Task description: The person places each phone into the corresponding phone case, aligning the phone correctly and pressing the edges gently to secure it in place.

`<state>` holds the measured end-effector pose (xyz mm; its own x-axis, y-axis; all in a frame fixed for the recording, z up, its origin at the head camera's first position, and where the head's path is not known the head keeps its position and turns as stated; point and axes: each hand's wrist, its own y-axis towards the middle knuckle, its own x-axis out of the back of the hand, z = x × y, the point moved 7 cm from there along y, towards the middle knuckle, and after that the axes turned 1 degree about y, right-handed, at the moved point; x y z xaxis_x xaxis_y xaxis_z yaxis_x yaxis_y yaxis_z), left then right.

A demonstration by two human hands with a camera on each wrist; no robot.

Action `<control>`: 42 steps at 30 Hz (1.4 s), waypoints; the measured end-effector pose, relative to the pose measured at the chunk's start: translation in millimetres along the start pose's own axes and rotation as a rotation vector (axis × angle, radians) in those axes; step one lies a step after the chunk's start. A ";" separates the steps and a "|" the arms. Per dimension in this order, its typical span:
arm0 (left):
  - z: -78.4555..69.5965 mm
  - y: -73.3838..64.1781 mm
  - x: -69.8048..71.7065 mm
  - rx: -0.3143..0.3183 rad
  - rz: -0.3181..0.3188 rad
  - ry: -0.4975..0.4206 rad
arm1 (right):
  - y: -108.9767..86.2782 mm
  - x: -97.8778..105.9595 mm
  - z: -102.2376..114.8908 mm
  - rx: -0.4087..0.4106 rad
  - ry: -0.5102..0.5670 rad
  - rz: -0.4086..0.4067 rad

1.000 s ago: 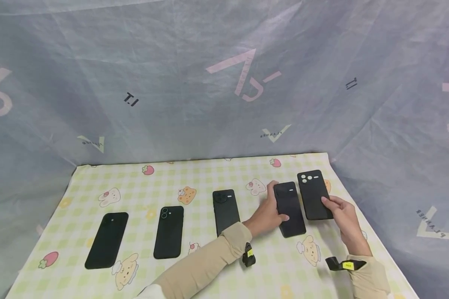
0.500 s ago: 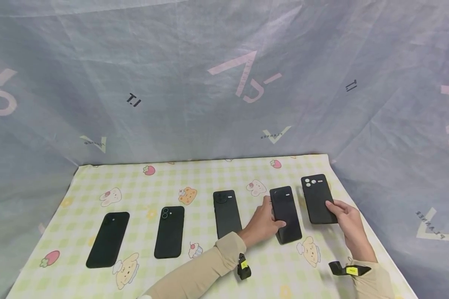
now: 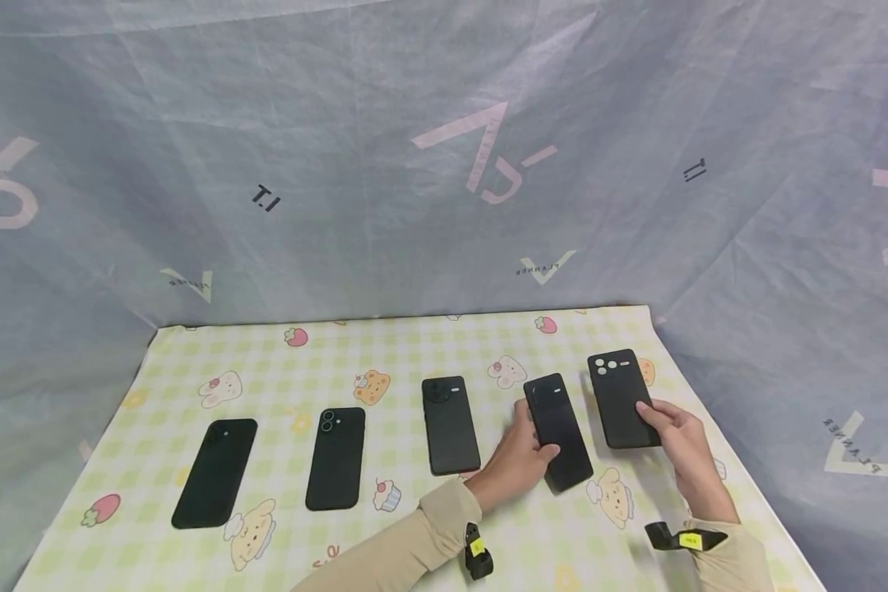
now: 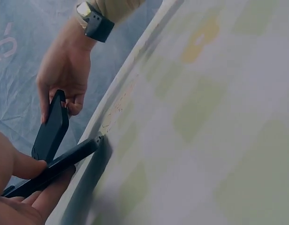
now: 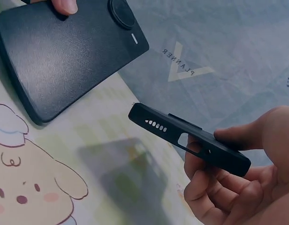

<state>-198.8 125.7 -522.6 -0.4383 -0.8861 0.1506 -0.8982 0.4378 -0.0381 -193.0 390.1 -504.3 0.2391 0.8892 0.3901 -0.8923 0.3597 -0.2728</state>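
Note:
In the head view my left hand (image 3: 514,460) holds a black phone (image 3: 562,436) by its long left side, thumb on its back. The right wrist view shows this phone's round camera ring (image 5: 122,12) and my thumb on the back. My right hand (image 3: 684,448) grips a black phone case (image 3: 622,399) by its lower right corner. Camera cutouts pierce the case's upper left, and the right wrist view shows speaker holes (image 5: 156,125) and a port opening along its edge. Phone and case are side by side, apart and tilted, held above the cloth.
Three black phones or cased phones lie on the checked tablecloth (image 3: 414,337): one at left (image 3: 215,473), a twin-camera one (image 3: 336,460), and a round-camera one (image 3: 451,423) near my left forearm. A grey fabric curtain (image 3: 385,205) hangs behind and beside the table.
My left hand has moved left and closer with the phone, widening the gap to the case. My right hand has shifted the case right, then back left and slightly closer.

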 end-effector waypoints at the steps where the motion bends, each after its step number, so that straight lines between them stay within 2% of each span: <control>1: 0.6 -1.3 -0.5 0.010 0.002 -0.019 | -0.3 -0.5 -0.9 -0.001 -0.004 0.004; 7: 5.4 -8.0 0.8 0.055 0.010 -0.093 | -2.2 -5.3 -5.4 -0.004 -0.013 0.032; 13: 11.7 -9.3 11.0 0.084 -0.053 -0.082 | -3.6 -14.7 -2.3 0.005 0.014 0.068; 19: 9.2 -7.3 15.2 0.075 -0.065 -0.164 | -9.5 -21.2 4.8 0.028 0.064 0.084; 28: 6.9 3.0 18.7 0.032 -0.080 -0.285 | -24.8 -39.0 21.8 0.096 0.090 0.163; 31: 5.9 5.4 20.5 0.005 -0.087 -0.270 | -30.1 -44.5 25.9 0.109 0.111 0.182; 36: 11.1 13.0 25.2 -0.057 -0.130 -0.173 | -37.4 -52.2 32.3 0.129 0.162 0.203; 37: 17.0 17.4 24.7 -0.070 -0.146 -0.150 | -38.5 -54.1 33.3 0.134 0.162 0.211; 39: 15.7 18.1 25.9 -0.074 -0.153 -0.148 | -40.8 -58.6 35.3 0.143 0.157 0.235; 42: 9.5 15.6 27.2 -0.036 -0.162 -0.155 | -43.3 -64.5 37.5 0.149 0.134 0.260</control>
<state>-225.0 107.0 -528.5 -0.2907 -0.9568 -0.0023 -0.9568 0.2907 0.0099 -184.2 306.5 -484.6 0.0350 0.9788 0.2019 -0.9740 0.0787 -0.2126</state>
